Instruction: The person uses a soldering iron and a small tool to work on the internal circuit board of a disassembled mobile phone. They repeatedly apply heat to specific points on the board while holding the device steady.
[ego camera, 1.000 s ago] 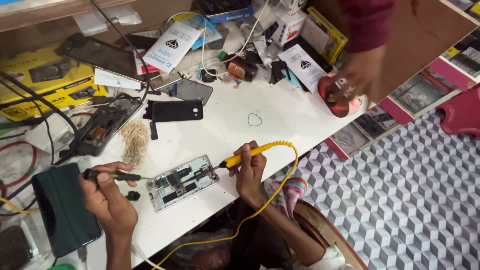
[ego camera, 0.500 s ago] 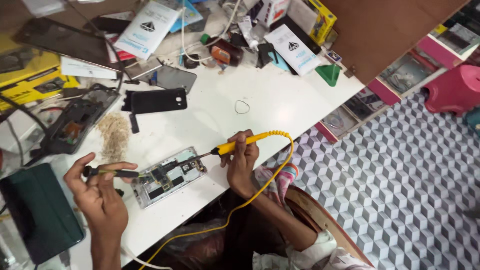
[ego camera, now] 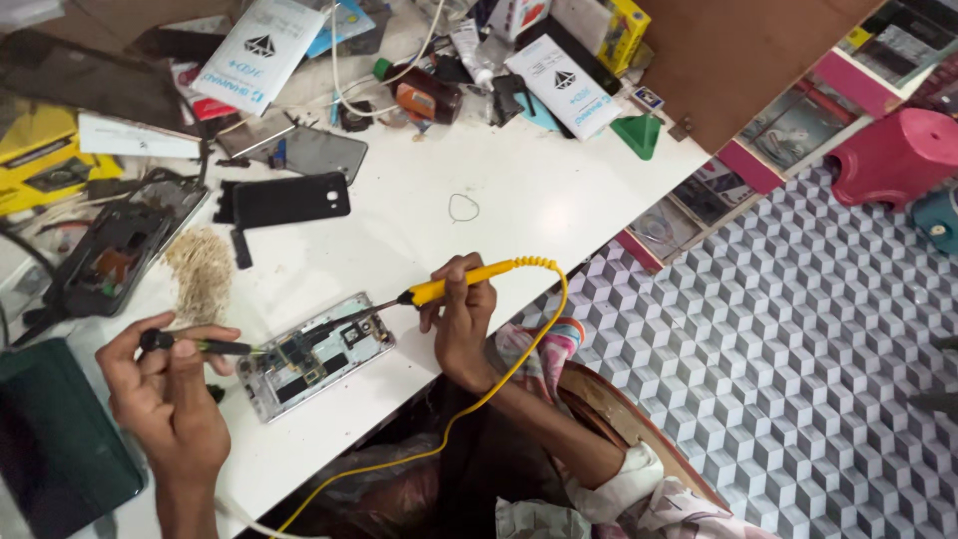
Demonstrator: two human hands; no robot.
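Observation:
An opened phone (ego camera: 314,356) with its circuit board showing lies on the white table (ego camera: 519,215) near the front edge. My right hand (ego camera: 461,321) grips a yellow-handled soldering iron (ego camera: 454,282), its tip resting on the phone's board. A yellow cord (ego camera: 519,359) runs from the iron down past my lap. My left hand (ego camera: 165,399) holds a thin dark tool (ego camera: 195,345) whose tip touches the phone's left end.
A black phone back cover (ego camera: 289,200), a dismantled phone frame (ego camera: 115,250), a tuft of brass wool (ego camera: 203,271), white packets (ego camera: 249,45), small bottles and cables crowd the far table. A dark green case (ego camera: 55,449) lies left. A red stool (ego camera: 893,155) stands on the patterned floor.
The view has shifted and drawn closer. Another person's hand and red object at the table's far right a second ago are gone. Both my hands stay on the phone with their tools.

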